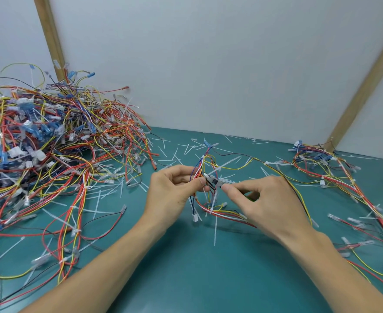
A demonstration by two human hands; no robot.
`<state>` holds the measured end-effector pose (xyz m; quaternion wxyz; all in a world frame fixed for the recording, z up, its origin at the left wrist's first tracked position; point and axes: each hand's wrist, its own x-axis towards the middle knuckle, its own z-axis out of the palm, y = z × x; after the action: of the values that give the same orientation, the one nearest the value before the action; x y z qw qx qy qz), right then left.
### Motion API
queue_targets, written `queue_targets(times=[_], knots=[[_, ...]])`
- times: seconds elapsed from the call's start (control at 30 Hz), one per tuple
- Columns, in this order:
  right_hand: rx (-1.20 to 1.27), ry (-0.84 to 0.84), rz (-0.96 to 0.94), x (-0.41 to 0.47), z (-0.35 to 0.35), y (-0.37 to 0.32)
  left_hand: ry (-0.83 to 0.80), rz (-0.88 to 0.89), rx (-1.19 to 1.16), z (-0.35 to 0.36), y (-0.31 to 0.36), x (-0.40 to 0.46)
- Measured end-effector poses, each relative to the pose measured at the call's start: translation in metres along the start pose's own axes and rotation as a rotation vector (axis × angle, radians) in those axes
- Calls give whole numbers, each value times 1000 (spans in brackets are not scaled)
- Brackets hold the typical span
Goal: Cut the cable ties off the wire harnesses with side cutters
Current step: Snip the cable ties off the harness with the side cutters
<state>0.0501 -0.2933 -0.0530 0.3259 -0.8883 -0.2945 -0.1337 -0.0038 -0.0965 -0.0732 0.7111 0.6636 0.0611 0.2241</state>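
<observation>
Head view: both bare hands meet over the middle of the green desk (186,279). The left hand (172,190) has its fingers curled round a wire harness (205,168), thumb tip pressed against the bundle, so the fingers are clamped on the wires. The right hand (269,199) reaches in from the right, and its thumb and forefinger are pinched together on a small white part of the same harness, just beside the left thumb. Whether that part is a connector or a tie head cannot be told. A white cable tie (219,169) sticks out up and to the right from the bundle between the two hands. From the held spot, red, yellow, white and black wires loop down to the desk under the right hand, and a black and yellow pair runs off toward the right edge.

A large tangled heap of harnesses (39,141) with blue and clear terminals covers the far left corner and spreads along the left edge. A smaller, flatter group of harnesses (335,175) lies along the right edge, from the far right corner toward the near side. Loose white cut ties (186,147) are scattered over the desk between the two heaps, most of them behind the hands. A grey wall (208,64) with two slanting wooden strips (50,39) stands behind the desk's far edge.
</observation>
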Motion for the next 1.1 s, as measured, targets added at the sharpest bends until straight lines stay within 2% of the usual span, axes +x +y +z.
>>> queue_targets(times=[1.1], knots=[[35,-15,15,1,10,5,-24,-33,11,-1,-7,2]])
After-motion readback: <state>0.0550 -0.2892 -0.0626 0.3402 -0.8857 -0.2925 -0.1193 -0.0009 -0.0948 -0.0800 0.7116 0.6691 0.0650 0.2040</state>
